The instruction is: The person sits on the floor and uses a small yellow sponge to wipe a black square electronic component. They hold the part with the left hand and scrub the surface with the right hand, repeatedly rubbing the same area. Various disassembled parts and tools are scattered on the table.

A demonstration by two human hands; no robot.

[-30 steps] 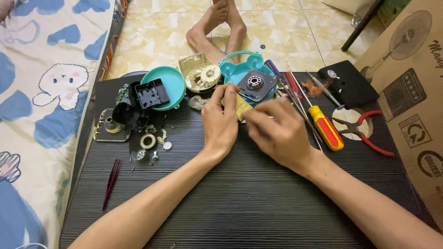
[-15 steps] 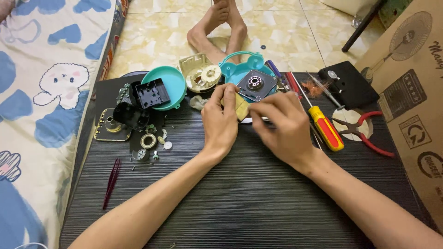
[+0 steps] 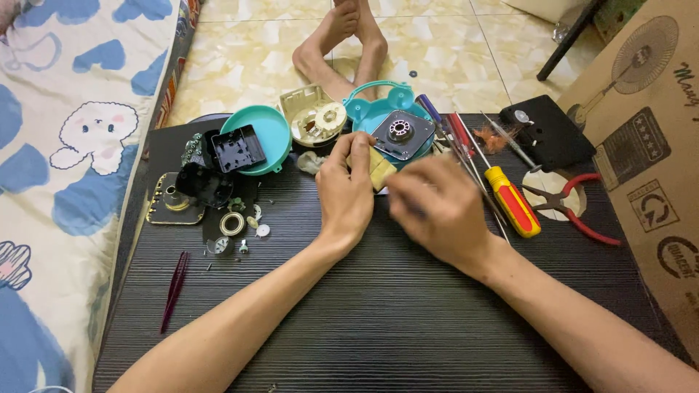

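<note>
Head view: the left hand (image 3: 346,193) rests on the dark ribbed counter (image 3: 378,313), its fingers (image 3: 357,149) pinched on a small yellowish block (image 3: 379,169) that sits just in front of the teal housing (image 3: 378,109). The block touches the counter near its far middle, between the 2 hands. The right hand (image 3: 437,211) is close beside the left, blurred, with its fingers curled in as if gripping something thin; what it holds cannot be told.

On the teal housing lies a dark square plate with a round metal hub (image 3: 399,132). Left of it stands a beige gear case (image 3: 314,120), and further left a teal round cover (image 3: 266,135) with a black square part (image 3: 237,148) lying in it. Near the counter's left edge are a brass-coloured plate (image 3: 169,200), a black moulded piece (image 3: 204,183), and several small washers and gears (image 3: 233,224). Dark red tweezers (image 3: 173,290) lie well apart, nearer the person.

Right of the hands is a screwdriver with a yellow and red handle (image 3: 513,200), with thinner screwdrivers (image 3: 455,135) beside it. Red-handled pliers (image 3: 571,207) lie further right, near a black flat box (image 3: 550,135). A cardboard carton (image 3: 648,145) stands at the right edge. Bare feet (image 3: 349,40) rest on the tiled floor (image 3: 240,58) beyond the counter, and a patterned bedsheet (image 3: 65,145) lies to the left.
</note>
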